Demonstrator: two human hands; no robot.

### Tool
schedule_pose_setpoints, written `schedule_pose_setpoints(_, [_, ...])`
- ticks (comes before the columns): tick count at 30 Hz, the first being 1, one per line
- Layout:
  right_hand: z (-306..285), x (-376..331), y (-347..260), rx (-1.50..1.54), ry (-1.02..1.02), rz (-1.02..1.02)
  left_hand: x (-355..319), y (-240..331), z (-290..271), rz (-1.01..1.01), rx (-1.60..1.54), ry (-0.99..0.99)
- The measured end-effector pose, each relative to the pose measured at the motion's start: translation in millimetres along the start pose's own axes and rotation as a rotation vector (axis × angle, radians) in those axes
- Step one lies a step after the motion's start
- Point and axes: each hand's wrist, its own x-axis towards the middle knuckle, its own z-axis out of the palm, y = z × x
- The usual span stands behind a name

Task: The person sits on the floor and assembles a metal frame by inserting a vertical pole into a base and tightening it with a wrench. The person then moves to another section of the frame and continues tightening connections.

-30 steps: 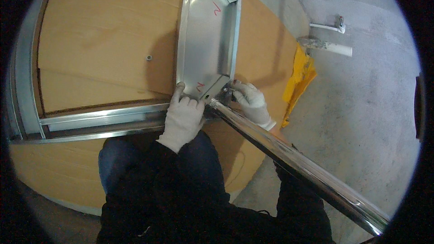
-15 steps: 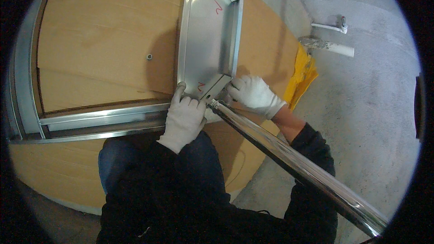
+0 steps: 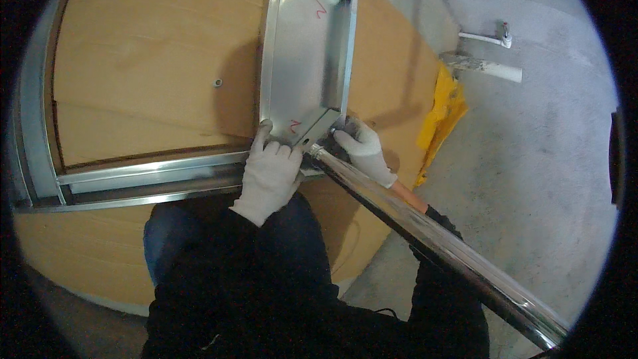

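My left hand, in a white glove, presses flat on the near end of a shallow sheet-metal tray where it meets a long metal channel. My right hand, also gloved, has its fingertips at the tray's near right corner, right by the tip of a shiny chrome tube. The tube runs from that corner down to the lower right, crossing over my right forearm. Whether the right fingers grip anything is hidden. Tray and channel lie on a light wooden board.
A metal frame edges the board on the left. A yellow rag lies on the grey concrete floor beside the board, with a white pipe piece beyond it. My knees in blue trousers are below the channel.
My right hand has shifted slightly left and in toward the tray's corner and the tube's tip. The left hand and the metal parts have stayed put.
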Motion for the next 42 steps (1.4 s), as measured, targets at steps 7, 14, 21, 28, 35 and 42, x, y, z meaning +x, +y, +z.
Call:
schedule_pose_setpoints(7, [-26,-7,-28,-0.670,-0.053,-0.492,-1,-2,2,-0.003,-0.005,0.030])
schedule_pose_setpoints(14, [-38,14,-43,-1.084,-0.276,-0.661,1,0,0,-0.002,0.008,0.004])
schedule_pose_setpoints(21, [-39,29,-74,-1.250,-0.462,-0.857,0,-1,2,-0.009,0.003,0.021])
schedule_pose_setpoints(28, [-41,41,-78,-1.267,-0.549,-1.067,1,0,0,-0.019,-0.009,-0.024])
schedule_pose_setpoints(35, [-36,41,-92,-1.262,-0.633,-1.160,0,0,2,-0.020,-0.006,-0.020])
schedule_pose_setpoints(42, [-22,53,-99,-1.358,-0.898,-1.210,3,1,0,-0.024,0.007,-0.072])
